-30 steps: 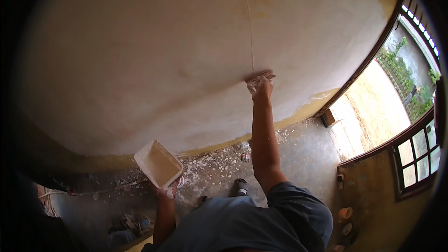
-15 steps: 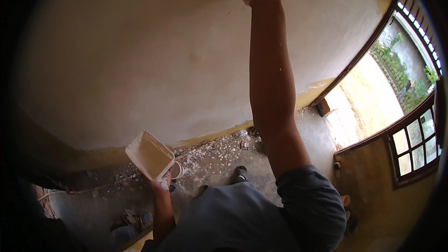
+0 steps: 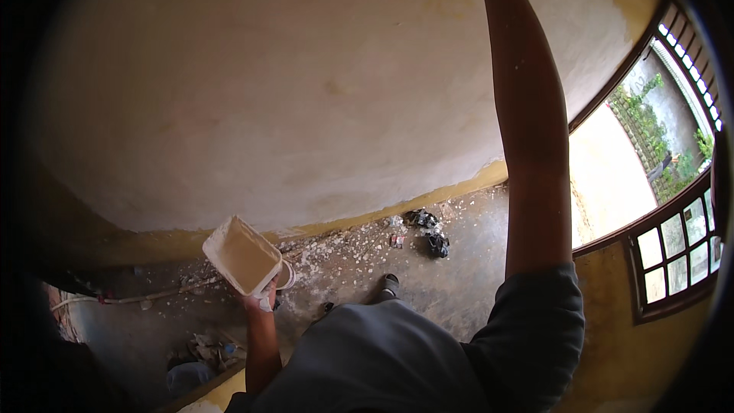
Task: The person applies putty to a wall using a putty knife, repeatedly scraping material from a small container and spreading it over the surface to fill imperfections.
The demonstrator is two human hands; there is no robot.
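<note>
Left hand [image 3: 261,295]: grasping the tub at its near end, from beneath.
Tub [image 3: 241,258]: pale, rectangular, held tilted above the floor; its open top shows a light interior.
Right hand: past the upper edge, so I cannot tell its grip; the right forearm [image 3: 527,84] stretches up before the wall.
Bucket [image 3: 286,276]: white, partly hidden by the tub.
Wall [image 3: 306,107]: whitish, with yellow along its base.
Floor [image 3: 459,283]: grey, strewn with white flakes [image 3: 336,256] near the wall; black plastic [image 3: 437,245] lies there.
</note>
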